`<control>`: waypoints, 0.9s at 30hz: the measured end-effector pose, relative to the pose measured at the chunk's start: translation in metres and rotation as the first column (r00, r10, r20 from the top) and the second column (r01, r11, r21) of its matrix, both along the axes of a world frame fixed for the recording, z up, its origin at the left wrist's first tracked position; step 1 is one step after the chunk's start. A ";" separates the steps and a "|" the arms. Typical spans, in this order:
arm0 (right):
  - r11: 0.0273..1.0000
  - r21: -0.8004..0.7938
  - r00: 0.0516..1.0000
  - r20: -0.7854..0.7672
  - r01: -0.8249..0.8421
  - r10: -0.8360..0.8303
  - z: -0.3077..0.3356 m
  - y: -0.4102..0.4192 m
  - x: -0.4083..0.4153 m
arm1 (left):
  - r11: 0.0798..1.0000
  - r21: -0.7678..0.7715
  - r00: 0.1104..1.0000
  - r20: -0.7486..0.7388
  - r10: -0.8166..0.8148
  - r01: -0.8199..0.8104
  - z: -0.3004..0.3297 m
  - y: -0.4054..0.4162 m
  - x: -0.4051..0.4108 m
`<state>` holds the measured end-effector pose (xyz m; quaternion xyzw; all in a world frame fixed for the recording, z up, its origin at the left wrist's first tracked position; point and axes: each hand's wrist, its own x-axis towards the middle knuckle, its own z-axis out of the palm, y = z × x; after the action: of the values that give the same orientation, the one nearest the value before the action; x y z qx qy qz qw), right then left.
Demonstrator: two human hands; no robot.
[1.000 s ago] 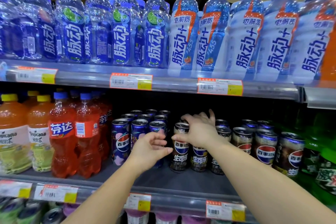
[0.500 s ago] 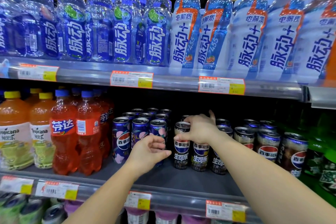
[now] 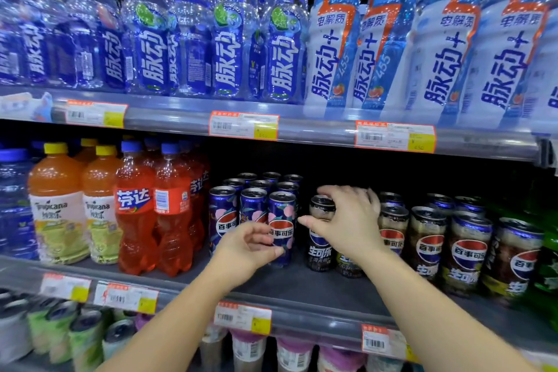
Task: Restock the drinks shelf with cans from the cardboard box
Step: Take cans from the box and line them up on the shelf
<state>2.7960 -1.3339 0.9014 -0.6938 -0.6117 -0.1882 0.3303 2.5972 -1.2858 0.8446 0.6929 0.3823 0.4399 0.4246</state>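
On the middle shelf [image 3: 302,285] stand rows of Pepsi cans. My right hand [image 3: 347,220] grips the top of a black Pepsi can [image 3: 319,248] in the front row, thumb across its front and fingers over the rim. It stands upright on the shelf. My left hand [image 3: 249,246] hovers with loosely curled fingers in front of the nearest blue Pepsi can [image 3: 281,211], at most just touching its lower front and holding nothing. The cardboard box is out of view.
Brown-labelled Pepsi cans [image 3: 428,246] fill the shelf to the right, with green bottles [image 3: 549,269] beyond. Orange Fanta bottles [image 3: 136,214] and Tropicana bottles [image 3: 57,208] stand left. Blue drink bottles [image 3: 229,39] line the shelf above. More cans [image 3: 84,332] lie below.
My right hand stays on the black can's top. My left hand holds its place before the blue can, fingers slightly more spread. The view has drifted a little.
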 end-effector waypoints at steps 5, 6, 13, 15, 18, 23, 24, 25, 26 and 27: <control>0.980 0.118 0.976 -0.129 -0.161 0.176 -0.033 -0.009 -0.083 | 0.991 0.105 0.997 0.023 0.078 -0.080 0.005 -0.007 -0.071; 0.968 0.130 0.962 -0.146 -0.215 0.233 -0.037 -0.008 -0.106 | 0.987 0.127 0.995 0.008 0.101 -0.102 0.004 -0.009 -0.094; 0.842 0.072 0.820 -0.194 -0.535 0.538 -0.074 0.012 -0.344 | 0.912 0.228 0.895 -0.217 0.389 -0.341 -0.015 -0.036 -0.338; 0.782 -0.050 0.773 -0.204 -0.621 0.601 -0.089 0.020 -0.434 | 0.869 0.268 0.774 -0.399 0.492 -0.415 -0.025 -0.044 -0.430; 0.660 -0.237 0.701 -0.236 -0.713 0.673 -0.116 0.031 -0.561 | 0.789 0.306 0.526 -0.611 0.591 -0.532 -0.045 -0.062 -0.562; 0.510 -0.414 0.637 -0.270 -0.754 0.722 -0.153 0.049 -0.730 | 0.679 0.255 0.329 -0.725 0.606 -0.688 -0.077 -0.087 -0.727; 0.489 -0.430 0.627 -0.278 -0.759 0.728 -0.161 0.053 -0.755 | 0.670 0.245 0.317 -0.734 0.600 -0.701 -0.085 -0.089 -0.751; 0.471 -0.448 0.622 -0.292 -0.760 0.727 -0.170 0.058 -0.776 | 0.663 0.243 0.305 -0.742 0.597 -0.708 -0.095 -0.088 -0.773; 0.456 -0.458 0.616 -0.301 -0.763 0.727 -0.178 0.063 -0.796 | 0.651 0.248 0.296 -0.737 0.607 -0.718 -0.106 -0.085 -0.792; 0.444 -0.478 0.617 -0.307 -0.758 0.724 -0.186 0.069 -0.814 | 0.638 0.245 0.294 -0.730 0.617 -0.730 -0.115 -0.081 -0.808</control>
<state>1.9824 -1.2648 0.7154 -0.4253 -0.8685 0.1853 0.1746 1.7895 -1.3672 0.7296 0.5510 0.8055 0.2139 0.0413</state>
